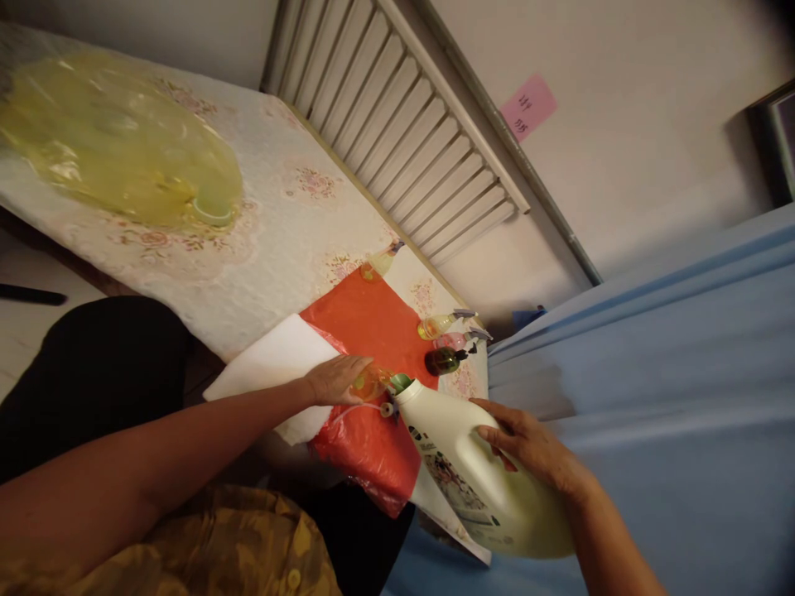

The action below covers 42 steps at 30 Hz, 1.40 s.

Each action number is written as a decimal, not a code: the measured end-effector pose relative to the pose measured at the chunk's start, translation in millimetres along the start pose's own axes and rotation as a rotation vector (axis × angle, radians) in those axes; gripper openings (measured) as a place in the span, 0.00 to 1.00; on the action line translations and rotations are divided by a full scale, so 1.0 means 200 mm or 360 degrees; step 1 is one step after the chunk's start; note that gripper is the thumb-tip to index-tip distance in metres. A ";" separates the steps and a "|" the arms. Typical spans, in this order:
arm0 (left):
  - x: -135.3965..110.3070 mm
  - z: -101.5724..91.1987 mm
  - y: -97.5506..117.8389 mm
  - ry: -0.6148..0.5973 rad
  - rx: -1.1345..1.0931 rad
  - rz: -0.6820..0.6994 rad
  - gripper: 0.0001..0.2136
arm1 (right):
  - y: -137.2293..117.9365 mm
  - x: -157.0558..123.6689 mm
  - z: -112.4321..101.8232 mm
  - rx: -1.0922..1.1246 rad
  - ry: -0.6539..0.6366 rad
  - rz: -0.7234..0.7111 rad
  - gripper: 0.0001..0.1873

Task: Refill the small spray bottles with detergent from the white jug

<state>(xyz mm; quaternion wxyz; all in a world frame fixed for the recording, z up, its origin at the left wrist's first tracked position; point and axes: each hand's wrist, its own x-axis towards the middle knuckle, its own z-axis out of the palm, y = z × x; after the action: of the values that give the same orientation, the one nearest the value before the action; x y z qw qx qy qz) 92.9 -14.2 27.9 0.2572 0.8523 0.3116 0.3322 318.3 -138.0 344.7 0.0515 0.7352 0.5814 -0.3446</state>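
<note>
Holding the pale jug (475, 476) by its handle in the right hand (522, 443), lower right of the frame, tipped lengthwise up-left toward a small bottle (371, 383). Gripping that in the left hand (337, 379), near the middle, closest to the jug's mouth.

The left grip (337, 380) was curled, bare forearm (217, 432) stretched behind it; rightward, the right grip (531, 447) clasped.

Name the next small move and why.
Probably tip the large jug slightly more with the right hand: the jug's mouth points at the small bottle, which the left hand holds, and a spray head lies beside it.
</note>
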 end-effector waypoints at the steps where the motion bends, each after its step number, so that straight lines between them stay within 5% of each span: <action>1: 0.00 0.00 0.00 0.0002 0.0000 0.0001 0.40 | 0.00 0.00 0.00 0.0002 0.0001 0.0002 0.39; 42: 0.01 0.00 0.00 -0.0058 0.0022 -0.0016 0.41 | 0.02 0.01 -0.01 -0.0029 0.0012 -0.0007 0.37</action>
<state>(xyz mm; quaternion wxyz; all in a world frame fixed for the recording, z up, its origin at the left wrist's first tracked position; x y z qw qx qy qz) 92.9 -13.1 28.9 0.2585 0.8584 0.3134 0.3133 322.5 -136.7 342.8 0.0553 0.7346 0.5865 -0.3366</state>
